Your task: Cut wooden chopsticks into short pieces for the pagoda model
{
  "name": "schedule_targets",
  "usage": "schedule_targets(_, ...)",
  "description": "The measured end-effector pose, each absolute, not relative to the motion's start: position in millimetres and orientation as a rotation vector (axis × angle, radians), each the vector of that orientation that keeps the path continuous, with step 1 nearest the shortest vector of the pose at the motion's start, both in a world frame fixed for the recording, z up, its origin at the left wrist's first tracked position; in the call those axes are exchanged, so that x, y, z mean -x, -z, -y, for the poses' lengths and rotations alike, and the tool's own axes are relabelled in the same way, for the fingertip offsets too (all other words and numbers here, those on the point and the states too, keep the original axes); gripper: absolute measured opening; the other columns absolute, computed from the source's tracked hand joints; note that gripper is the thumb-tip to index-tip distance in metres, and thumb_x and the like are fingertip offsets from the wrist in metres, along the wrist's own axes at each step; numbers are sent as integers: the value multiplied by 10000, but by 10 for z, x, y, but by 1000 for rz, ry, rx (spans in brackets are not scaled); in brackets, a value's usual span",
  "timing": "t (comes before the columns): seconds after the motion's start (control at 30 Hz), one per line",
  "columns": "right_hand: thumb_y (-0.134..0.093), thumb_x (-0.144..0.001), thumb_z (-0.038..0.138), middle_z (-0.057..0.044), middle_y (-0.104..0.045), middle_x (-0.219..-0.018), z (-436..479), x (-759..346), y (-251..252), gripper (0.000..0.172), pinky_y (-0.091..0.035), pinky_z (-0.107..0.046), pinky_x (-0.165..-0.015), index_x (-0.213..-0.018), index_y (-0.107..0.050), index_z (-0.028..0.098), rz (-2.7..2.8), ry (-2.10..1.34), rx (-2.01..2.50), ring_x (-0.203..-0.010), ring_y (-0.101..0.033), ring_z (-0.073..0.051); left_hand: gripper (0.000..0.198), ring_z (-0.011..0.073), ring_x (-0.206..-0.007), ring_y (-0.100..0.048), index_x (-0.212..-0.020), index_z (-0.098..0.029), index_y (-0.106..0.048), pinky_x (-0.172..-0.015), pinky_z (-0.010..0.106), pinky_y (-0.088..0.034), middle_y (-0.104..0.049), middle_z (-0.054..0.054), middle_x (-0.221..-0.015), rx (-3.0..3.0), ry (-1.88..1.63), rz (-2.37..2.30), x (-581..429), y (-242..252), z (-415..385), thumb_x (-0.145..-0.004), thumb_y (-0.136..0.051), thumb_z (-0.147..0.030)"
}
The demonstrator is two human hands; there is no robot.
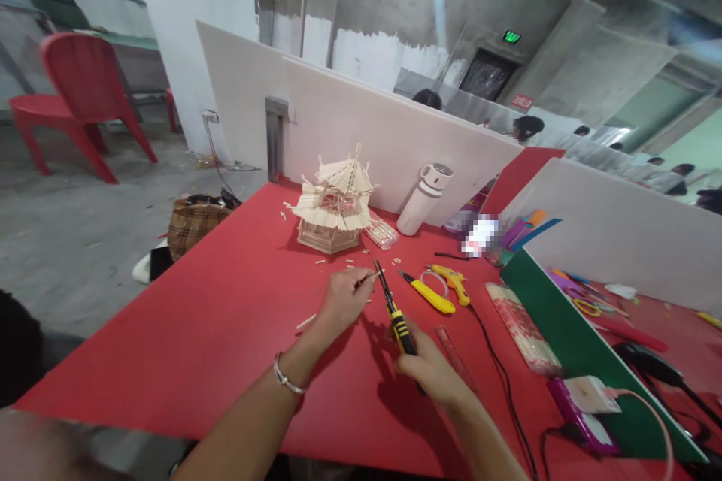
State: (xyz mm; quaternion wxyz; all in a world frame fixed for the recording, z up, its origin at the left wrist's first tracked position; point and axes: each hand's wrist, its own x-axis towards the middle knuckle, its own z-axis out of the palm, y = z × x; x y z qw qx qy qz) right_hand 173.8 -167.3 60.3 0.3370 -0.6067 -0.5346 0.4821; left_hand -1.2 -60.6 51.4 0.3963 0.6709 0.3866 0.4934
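My left hand [341, 304], a bracelet at its wrist, pinches a thin wooden stick [368, 279] above the red tabletop [226, 316]. My right hand [432, 368] is wrapped round the black-and-yellow handles of narrow-bladed pruning shears [399, 325]. The blades point away from me, their tips beside the stick; I cannot tell whether they touch it. Beyond both hands stands a small pagoda model [332, 219] built of pale sticks, with two tiers of roof. Short stick offcuts lie around its base, and a longer stick [305, 322] rests left of my left hand.
Right of the shears lie a yellow utility knife [432, 294] and a yellow glue gun [451, 279] with its cord. Farther right are a pack of sticks [522, 327], a green divider [592, 346] and a power strip [583, 421]. A white bottle [424, 199] stands by the partition.
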Motion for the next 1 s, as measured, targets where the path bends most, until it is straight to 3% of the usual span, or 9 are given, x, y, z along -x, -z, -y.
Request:
schedule_targets(0.27, -528, -589, 167, -35, -674, -1046, 1647, -1726, -638, 688, -490, -322, -857, -1273, -603, 200, 1576, -1083, 1629, -967, -604, -256, 306, 127, -562, -405, -647, -186, -601, -608, 265, -287, -509, -4, -601, -1975, -1246, -1062, 48, -530, 656, -925, -499, -259)
schedule_targets(0.47, -524, -602, 150, -70, -649, -1240, 1649, -1763, -530, 690, -428, -377, -1052, -1289, -569, 190, 1616, -1005, 1672, -1162, -589, -286, 322, 128, -541, -394, -611, -189, -586, -599, 266, -285, -478, -9, -564, -1957, -1236, -1061, 33, -526, 670, -914, -504, -261)
schedule_targets(1.0, -527, -617, 155, -77, -651, -1196, 1691, -1748, -549, 715, -467, -364, -957, -1331, -543, 195, 1625, -1017, 1704, -1079, -603, -278, 354, 137, -552, -420, -607, -197, -546, -618, 268, -312, -485, 3, -582, -2050, -1160, -1054, 11, -551, 704, -943, -479, -284)
